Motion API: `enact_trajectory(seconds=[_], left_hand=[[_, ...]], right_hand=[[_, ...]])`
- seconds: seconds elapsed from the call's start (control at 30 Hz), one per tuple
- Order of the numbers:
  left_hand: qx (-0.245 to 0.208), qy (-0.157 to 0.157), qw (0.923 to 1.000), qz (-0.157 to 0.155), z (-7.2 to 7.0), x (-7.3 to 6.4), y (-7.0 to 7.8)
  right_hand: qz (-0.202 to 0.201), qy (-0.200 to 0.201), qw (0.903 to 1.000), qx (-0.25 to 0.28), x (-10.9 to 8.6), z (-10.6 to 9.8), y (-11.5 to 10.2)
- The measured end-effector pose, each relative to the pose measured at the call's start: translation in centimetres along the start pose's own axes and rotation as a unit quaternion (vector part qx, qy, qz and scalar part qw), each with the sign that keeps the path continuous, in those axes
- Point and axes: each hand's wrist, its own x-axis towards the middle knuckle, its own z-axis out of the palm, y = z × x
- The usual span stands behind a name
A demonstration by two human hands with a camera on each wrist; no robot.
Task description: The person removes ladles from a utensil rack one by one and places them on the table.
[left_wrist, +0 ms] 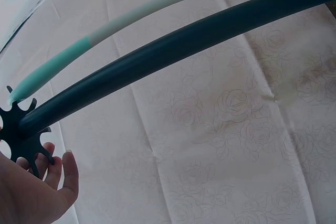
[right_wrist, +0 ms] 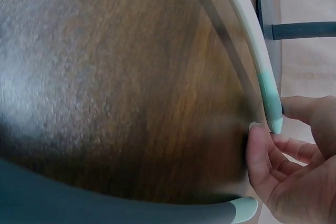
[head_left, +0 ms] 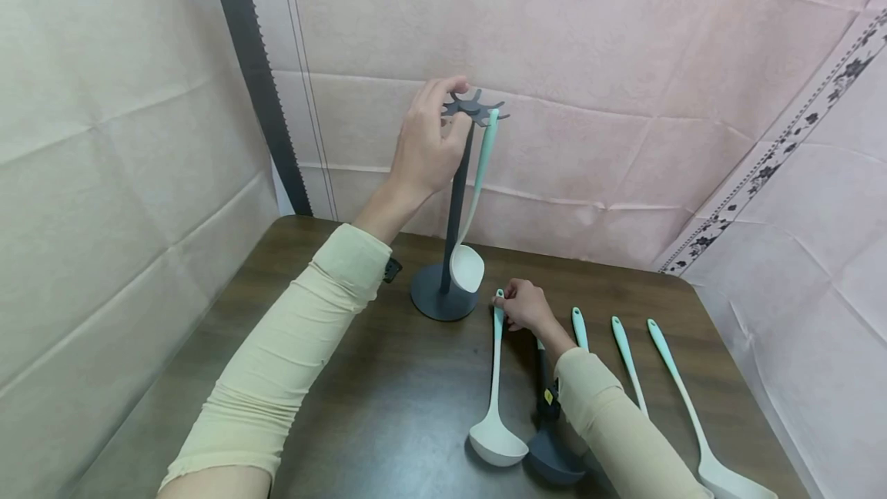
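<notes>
A dark utensil stand has a ring of hooks at its top, and a white serving spoon with a mint handle hangs from one of them. My left hand holds the hooked top, thumb in front and fingers behind. On the table, a white ladle lies with its mint handle end pointing toward the stand. My right hand pinches that end between thumb and fingers. In the right wrist view the ladle's mint tip sits between the fingertips. A dark ladle lies just right of it, partly hidden by my right forearm.
Right of my right arm lie more mint-handled utensils, among them a white one at the far right; my sleeve covers parts of others. The wooden table meets fabric-covered walls at the back and both sides.
</notes>
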Motion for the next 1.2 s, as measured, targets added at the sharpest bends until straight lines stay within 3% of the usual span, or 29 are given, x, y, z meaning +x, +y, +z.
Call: enact_trajectory(seconds=[0.67, 0.97, 1.2], left_hand=[[0.007, 0.003, 1.0000, -0.001, 0.0, 0.0, 0.2], [0.004, 0.002, 1.0000, -0.004, -0.1, 0.0, 0.3], [0.000, 0.001, 1.0000, -0.003, -0.1, -0.1, 0.3]], right_hand=[[-0.002, 0.010, 0.9989, -0.047, 0.0, 0.3, 0.1], [0.002, -0.036, 0.9973, -0.064, -0.5, -0.7, -0.7], [-0.037, -0.043, 0.9885, -0.140, -1.3, -1.9, -1.7]])
